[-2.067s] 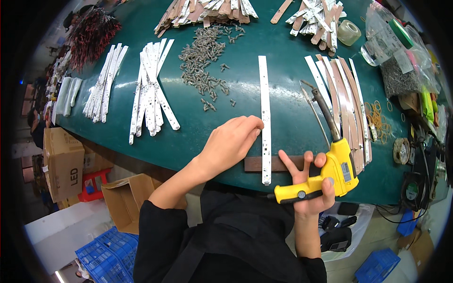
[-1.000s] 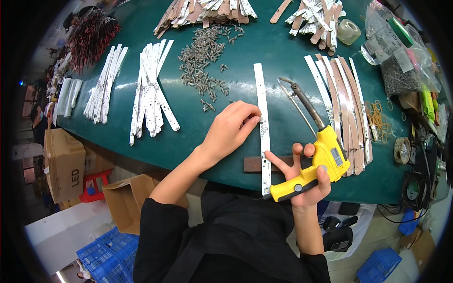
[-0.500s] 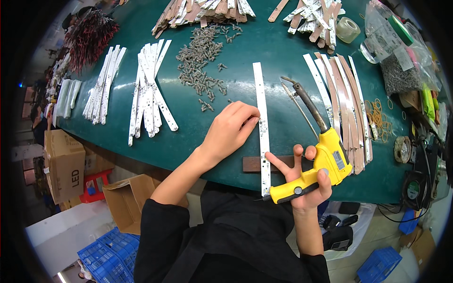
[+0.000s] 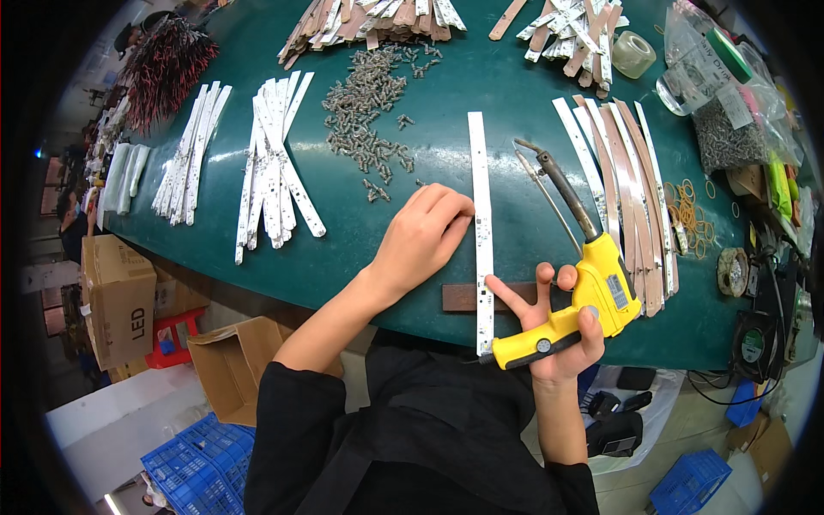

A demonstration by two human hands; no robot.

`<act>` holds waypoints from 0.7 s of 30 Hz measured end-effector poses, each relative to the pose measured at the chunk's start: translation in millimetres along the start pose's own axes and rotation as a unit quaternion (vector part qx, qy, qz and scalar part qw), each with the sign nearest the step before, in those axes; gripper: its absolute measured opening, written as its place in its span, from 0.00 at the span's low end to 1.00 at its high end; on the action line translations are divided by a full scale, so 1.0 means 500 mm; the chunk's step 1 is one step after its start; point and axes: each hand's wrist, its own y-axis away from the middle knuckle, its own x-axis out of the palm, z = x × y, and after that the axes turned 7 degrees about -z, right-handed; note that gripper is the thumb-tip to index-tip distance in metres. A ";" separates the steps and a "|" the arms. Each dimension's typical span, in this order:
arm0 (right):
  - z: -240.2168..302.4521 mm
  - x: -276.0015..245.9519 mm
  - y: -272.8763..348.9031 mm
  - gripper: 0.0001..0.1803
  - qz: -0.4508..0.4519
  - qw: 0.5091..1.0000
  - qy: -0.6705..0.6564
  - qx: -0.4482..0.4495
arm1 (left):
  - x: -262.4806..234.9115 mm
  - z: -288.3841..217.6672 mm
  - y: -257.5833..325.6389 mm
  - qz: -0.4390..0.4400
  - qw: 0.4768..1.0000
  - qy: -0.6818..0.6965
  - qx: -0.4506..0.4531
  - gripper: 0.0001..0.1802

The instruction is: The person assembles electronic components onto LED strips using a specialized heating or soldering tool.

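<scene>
A long white LED circuit-board strip [image 4: 482, 245] lies lengthwise in front of me, across a dark brown wooden bar [image 4: 460, 298]. My left hand [image 4: 422, 230] is at the strip's left edge, thumb and forefinger pinched together. Whatever is between those fingertips, if anything, is too small to make out. In my right hand [image 4: 562, 330] is a yellow soldering gun [image 4: 608, 279], its metal tip and thin feed tube pointing away from me. The right forefinger reaches out and touches the strip's right edge near the bar.
Loose small metal-legged parts [image 4: 365, 112] are heaped beyond my left hand. White strips [image 4: 275, 163] lie in bundles at left, more strips [image 4: 618, 197] at right. Farther right are rubber bands [image 4: 687, 215], a tape roll [image 4: 633, 54] and a bag of parts [image 4: 730, 133].
The far end of the strip has swung slightly to the right. My left fingertips stay close to its left edge, and the soldering gun has hardly moved.
</scene>
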 end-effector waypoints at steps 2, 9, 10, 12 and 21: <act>0.000 0.000 0.000 0.31 0.000 1.000 0.003 -0.001 | 0.001 -0.002 -0.002 0.001 1.000 0.004 -0.003 0.07; 0.002 0.000 0.001 0.31 -0.002 1.000 0.000 -0.002 | -0.002 -0.012 -0.011 0.016 0.999 0.019 -0.043 0.12; 0.003 0.000 0.003 0.31 -0.003 1.000 0.001 -0.004 | -0.002 -0.012 -0.013 0.025 0.998 0.037 -0.050 0.13; 0.006 -0.002 0.006 0.30 0.001 1.000 0.004 -0.008 | 0.000 -0.016 -0.014 0.033 0.996 0.055 -0.056 0.15; 0.034 -0.001 0.017 0.26 0.003 0.999 0.026 -0.044 | -0.032 -0.065 0.003 0.091 0.994 0.043 0.048 0.15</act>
